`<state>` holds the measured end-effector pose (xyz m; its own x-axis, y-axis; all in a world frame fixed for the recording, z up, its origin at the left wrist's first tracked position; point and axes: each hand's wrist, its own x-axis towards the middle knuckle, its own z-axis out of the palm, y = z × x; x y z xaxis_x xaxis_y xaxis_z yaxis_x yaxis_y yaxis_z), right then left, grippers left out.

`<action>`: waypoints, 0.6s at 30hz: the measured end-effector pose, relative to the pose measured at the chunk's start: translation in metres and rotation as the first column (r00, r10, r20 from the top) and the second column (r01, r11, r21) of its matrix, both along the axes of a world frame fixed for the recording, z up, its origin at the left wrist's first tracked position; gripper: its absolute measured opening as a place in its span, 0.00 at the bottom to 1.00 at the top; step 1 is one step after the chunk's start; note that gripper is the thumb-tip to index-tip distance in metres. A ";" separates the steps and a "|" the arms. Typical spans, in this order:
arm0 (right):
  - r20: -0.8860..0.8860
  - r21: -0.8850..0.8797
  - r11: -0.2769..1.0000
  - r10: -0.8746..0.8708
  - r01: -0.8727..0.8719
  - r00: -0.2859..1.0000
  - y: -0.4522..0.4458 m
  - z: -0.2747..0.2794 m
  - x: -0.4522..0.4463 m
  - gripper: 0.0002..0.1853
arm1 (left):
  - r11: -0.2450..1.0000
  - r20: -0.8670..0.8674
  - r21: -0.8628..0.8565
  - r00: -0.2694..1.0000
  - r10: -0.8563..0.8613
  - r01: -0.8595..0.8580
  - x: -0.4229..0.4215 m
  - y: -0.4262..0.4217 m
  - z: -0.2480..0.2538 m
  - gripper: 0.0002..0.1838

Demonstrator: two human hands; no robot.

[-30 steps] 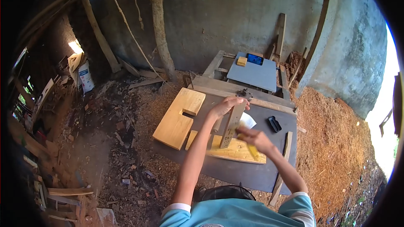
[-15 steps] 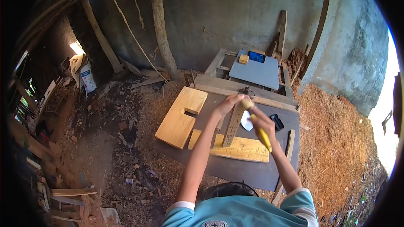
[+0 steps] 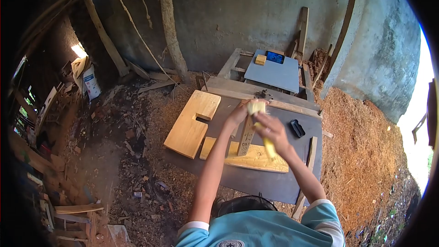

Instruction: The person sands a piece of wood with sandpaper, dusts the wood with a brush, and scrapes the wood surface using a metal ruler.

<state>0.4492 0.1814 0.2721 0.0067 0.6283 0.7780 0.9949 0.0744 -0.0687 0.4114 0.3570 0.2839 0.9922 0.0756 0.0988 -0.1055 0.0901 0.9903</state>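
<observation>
My right hand (image 3: 273, 132) is closed round a brush with a yellow handle (image 3: 269, 148) and a pale head (image 3: 257, 106); motion blurs it. The brush head is over the top end of a marked wooden bar (image 3: 245, 141). Up at that end my left hand (image 3: 237, 115) is closed round the bar, its fingertips partly hidden by the brush. The bar's lower end rests on or just above a yellowish board (image 3: 265, 159). Left of my hands lies a notched board (image 3: 190, 123).
The dark tabletop (image 3: 288, 187) carries a black case (image 3: 297, 128) and a wooden strip (image 3: 312, 152) at right. Behind it, a grey board (image 3: 274, 75) holds a phone (image 3: 275, 57) and a small wood block (image 3: 260, 59). Wood shavings (image 3: 361, 155) cover the floor at right.
The brush has moved left, and its head now covers part of my left fingers. My right hand shifts left with it, and the white item on the table is now hidden.
</observation>
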 end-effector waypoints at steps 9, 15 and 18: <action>-0.162 -0.437 0.895 0.014 -0.085 0.987 0.000 -0.092 -0.024 0.12 | 0.999 0.097 -0.040 0.995 0.032 -0.028 -0.009 -0.011 0.001 0.23; 0.099 0.067 0.988 -0.148 0.141 0.984 0.002 0.039 -0.010 0.12 | 0.968 0.108 0.013 0.963 0.249 -0.251 -0.013 -0.014 0.002 0.23; 0.145 0.004 0.993 -0.114 0.115 0.983 0.008 0.009 -0.006 0.11 | 0.992 0.113 -0.011 0.986 0.127 -0.126 -0.011 -0.007 -0.001 0.24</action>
